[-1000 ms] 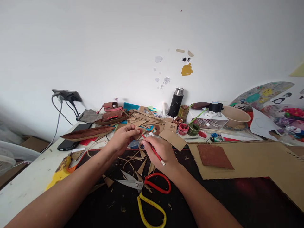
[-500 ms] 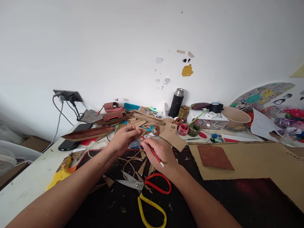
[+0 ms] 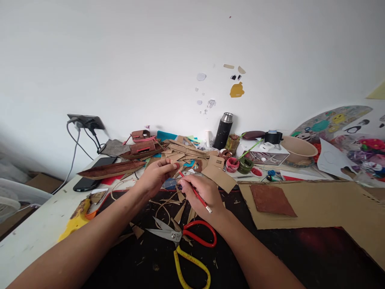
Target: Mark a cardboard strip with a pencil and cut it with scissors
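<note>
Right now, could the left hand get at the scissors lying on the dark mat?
Probably yes. The scissors lie uncovered on the mat, nearer the person than the left hand, with only cardboard scraps around them. The right hand, gripping a red pencil, is beside them, not over them.

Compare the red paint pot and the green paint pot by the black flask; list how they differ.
Colour: the red paint pot is smeared pink-red, the green paint pot dark olive. Contents: a green stick leans out of the green pot; nothing stands in the red pot. Place: the red pot sits nearer the black flask, the green pot to its right. Both are small, round, open and upright, side by side.
</note>
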`<state>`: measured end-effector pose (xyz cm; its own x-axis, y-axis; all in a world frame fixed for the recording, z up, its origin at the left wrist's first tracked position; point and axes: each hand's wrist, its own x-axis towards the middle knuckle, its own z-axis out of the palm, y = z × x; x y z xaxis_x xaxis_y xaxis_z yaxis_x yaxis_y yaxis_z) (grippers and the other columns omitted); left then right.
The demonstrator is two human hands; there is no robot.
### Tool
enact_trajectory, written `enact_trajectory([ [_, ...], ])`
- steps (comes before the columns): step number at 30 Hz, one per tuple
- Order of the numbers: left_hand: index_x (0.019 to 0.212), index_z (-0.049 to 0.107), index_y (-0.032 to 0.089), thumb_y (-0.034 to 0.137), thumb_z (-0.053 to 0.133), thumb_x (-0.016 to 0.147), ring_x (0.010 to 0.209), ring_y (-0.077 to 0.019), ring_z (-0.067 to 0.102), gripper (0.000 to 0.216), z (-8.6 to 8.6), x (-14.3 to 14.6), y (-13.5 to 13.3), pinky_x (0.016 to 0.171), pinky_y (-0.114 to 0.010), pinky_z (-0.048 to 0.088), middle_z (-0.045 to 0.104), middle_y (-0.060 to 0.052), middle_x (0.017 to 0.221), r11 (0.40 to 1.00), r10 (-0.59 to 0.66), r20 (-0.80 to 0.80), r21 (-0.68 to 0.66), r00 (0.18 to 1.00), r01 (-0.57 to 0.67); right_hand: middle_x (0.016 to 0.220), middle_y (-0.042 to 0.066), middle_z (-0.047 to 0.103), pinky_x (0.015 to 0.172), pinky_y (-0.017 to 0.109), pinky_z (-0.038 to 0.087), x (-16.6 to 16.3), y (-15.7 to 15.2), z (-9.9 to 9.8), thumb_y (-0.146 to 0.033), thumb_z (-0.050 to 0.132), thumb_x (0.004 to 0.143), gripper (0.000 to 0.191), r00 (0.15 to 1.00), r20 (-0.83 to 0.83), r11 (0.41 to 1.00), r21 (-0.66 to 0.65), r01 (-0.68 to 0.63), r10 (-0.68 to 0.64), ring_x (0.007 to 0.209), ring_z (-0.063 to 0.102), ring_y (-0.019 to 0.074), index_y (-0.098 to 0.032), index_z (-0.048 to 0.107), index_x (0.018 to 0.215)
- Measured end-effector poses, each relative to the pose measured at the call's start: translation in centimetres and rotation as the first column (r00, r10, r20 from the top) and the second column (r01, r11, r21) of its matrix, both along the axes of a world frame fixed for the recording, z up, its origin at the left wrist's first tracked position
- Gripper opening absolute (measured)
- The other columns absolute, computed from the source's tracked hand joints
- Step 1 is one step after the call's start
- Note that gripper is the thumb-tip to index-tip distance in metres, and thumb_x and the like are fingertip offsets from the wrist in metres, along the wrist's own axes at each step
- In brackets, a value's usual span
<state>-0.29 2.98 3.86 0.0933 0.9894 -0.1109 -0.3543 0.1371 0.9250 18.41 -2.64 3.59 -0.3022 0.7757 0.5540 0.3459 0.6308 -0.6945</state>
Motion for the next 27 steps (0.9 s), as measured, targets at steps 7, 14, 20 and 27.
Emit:
enact_trajectory([
  [7, 0.072, 0.072, 0.016, 0.031, 0.102, 0.057, 0.072, -0.0139, 0.060, 0.037, 0.0, 0.0, 0.1, 0.066, -0.025, 0.044, 0.069, -0.003, 0.077, 1.000, 0.006, 0.020, 0.029, 1.000, -0.007, 0.080, 0.001, 0.070, 0.053, 0.023, 0.050, 0.7, 0.8, 0.3, -0.052, 0.057, 0.108, 0.036, 0.920, -0.359, 0.935, -0.354, 0.022, -0.158, 0.057, 0.067, 0.0133, -0.021, 0.073, 0.101],
  [14, 0.076, 0.071, 0.017, 0.040, 0.099, 0.067, 0.065, -0.0121, 0.052, 0.037, 0.7, 0.2, -0.6, 0.063, -0.025, 0.039, 0.066, 0.000, 0.073, 0.986, -0.066, -0.142, 0.141, 0.988, 0.086, 0.088, 0.000, 0.068, 0.045, 0.019, 0.046, 0.9, 1.6, -0.3, -0.062, 0.062, 0.102, 0.042, 0.894, -0.423, 0.883, -0.465, -0.071, -0.151, 0.055, 0.065, 0.0103, -0.021, 0.069, 0.102],
  [20, 0.081, 0.070, 0.018, 0.044, 0.096, 0.071, 0.074, -0.0161, 0.058, 0.038, 0.7, 0.4, -1.0, 0.070, -0.028, 0.043, 0.070, -0.002, 0.081, 0.976, -0.093, -0.220, 0.174, 0.971, 0.133, 0.087, 0.001, 0.070, 0.044, 0.021, 0.046, 0.7, 1.9, -0.9, -0.062, 0.066, 0.098, 0.040, 0.906, -0.404, 0.845, -0.522, -0.115, -0.127, 0.054, 0.065, 0.0121, -0.022, 0.068, 0.099],
  [27, 0.079, 0.070, 0.019, 0.046, 0.096, 0.070, 0.072, -0.0165, 0.057, 0.038, 1.4, 0.7, -1.5, 0.069, -0.028, 0.043, 0.068, -0.001, 0.078, 0.971, -0.095, -0.239, 0.192, 0.966, 0.143, 0.084, 0.001, 0.069, 0.043, 0.022, 0.045, 0.9, 2.2, -1.0, -0.062, 0.068, 0.095, 0.040, 0.900, -0.416, 0.836, -0.533, -0.127, -0.129, 0.053, 0.064, 0.0128, -0.022, 0.067, 0.097],
])
